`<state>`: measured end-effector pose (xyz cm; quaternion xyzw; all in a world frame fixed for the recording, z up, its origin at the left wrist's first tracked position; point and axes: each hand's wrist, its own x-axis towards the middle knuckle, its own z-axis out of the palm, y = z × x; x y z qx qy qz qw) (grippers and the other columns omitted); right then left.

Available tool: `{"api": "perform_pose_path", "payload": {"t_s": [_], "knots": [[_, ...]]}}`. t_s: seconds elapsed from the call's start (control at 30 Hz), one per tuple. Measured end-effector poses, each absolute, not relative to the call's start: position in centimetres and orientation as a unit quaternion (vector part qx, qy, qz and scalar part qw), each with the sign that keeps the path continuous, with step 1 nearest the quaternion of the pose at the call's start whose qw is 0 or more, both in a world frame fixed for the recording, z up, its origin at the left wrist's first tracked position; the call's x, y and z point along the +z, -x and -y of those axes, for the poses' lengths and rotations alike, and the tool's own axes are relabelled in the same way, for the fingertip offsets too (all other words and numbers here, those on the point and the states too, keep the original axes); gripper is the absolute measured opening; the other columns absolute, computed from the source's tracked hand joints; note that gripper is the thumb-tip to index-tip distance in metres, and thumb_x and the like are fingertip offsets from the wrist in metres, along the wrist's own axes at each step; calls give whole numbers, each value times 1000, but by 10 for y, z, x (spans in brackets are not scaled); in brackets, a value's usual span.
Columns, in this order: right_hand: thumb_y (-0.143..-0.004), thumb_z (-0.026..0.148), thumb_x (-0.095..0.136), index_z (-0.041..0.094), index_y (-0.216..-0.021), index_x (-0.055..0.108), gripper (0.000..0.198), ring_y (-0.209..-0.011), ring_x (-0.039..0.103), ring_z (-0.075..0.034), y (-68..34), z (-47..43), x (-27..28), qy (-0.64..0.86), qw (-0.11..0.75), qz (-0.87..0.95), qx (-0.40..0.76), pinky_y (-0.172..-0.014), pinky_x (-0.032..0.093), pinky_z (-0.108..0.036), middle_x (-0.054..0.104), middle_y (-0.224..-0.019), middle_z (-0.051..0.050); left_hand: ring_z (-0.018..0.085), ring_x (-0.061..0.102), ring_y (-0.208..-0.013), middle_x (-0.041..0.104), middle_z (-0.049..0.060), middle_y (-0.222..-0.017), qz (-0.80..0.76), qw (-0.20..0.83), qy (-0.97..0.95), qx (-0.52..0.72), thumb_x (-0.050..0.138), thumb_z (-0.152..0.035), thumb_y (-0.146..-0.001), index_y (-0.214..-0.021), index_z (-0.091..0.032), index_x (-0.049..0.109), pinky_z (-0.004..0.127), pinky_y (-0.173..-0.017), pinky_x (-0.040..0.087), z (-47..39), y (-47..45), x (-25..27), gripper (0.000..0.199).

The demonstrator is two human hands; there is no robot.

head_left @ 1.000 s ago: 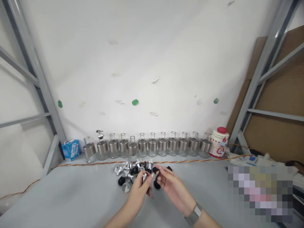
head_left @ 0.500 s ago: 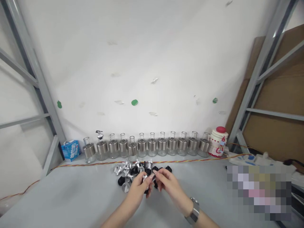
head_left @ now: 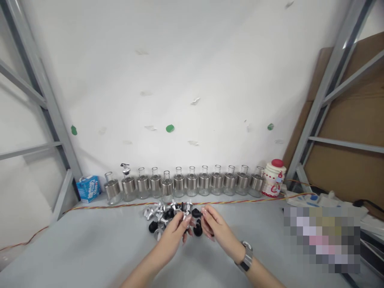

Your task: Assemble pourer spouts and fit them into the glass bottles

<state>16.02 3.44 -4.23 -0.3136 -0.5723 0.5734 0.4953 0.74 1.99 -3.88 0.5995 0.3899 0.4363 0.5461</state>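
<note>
My left hand (head_left: pixel 174 232) is closed around a silver pourer top (head_left: pixel 186 218), partly hidden by the fingers. Just to its right, my right hand (head_left: pixel 214 224) pinches the narrow end of a black stopper (head_left: pixel 196 213) between thumb and fingertips. Another black stopper (head_left: pixel 197 229) lies on the table between the hands. Behind and left of my left hand is a loose pile of silver pourer tops (head_left: pixel 160 208) mixed with black stoppers (head_left: pixel 153 227). My right wrist wears a grey watch.
Along the wall stands a row of glass bottles (head_left: pixel 192 182) with steel bands; one bottle (head_left: pixel 129 186) carries a pourer top. A blue carton (head_left: pixel 89 189) is at the left end, a white and red jar (head_left: pixel 273 179) at the right. A twisted cord (head_left: pixel 120 205) runs before the bottles.
My hands have moved apart; the right one has drawn away from the left and now grips the black stopper. My left hand keeps its silver piece.
</note>
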Motion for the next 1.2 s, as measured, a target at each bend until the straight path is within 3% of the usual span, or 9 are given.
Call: {"api": "perform_pose_path", "payload": {"t_s": [0.13,0.27,0.7,0.9,1.2], "knots": [[-80,49,45,21,-68,40,31,-36,22,-5,-162,-34,-44,314,488,583,568,-36,17,-19,30,-45,10,10,44,-59,46,-4,-65,-415,495,-669,368,37,-48,-82,-83,-18,48,21,-54,34,-7,-4,-29,32],[-80,47,47,20,-70,44,28,-41,22,-6,-165,-28,-43,312,446,627,558,-40,17,-20,31,-49,9,13,45,-70,50,-2,-77,-444,422,-718,330,41,-46,-80,-94,-20,46,24,-66,35,4,0,-17,30],[-79,45,48,20,-67,52,28,-51,28,-10,-166,-20,-29,328,426,680,499,-51,24,-23,36,-55,5,17,49,-79,50,4,-91,-450,286,-800,276,28,-38,-87,-91,-21,45,29,-73,36,9,0,-9,24],[-80,41,48,19,-68,52,25,-57,33,-11,-166,-19,-28,334,436,691,471,-54,27,-23,40,-62,3,17,50,-76,51,4,-88,-444,280,-805,277,27,-38,-87,-90,-21,47,28,-71,37,7,-2,-14,26],[-81,46,44,20,-68,45,29,-46,24,-8,-167,-20,-33,314,430,657,533,-46,20,-22,30,-52,7,17,50,-77,55,5,-86,-433,323,-779,319,32,-39,-86,-92,-19,45,27,-69,36,9,-3,-16,24]]}}
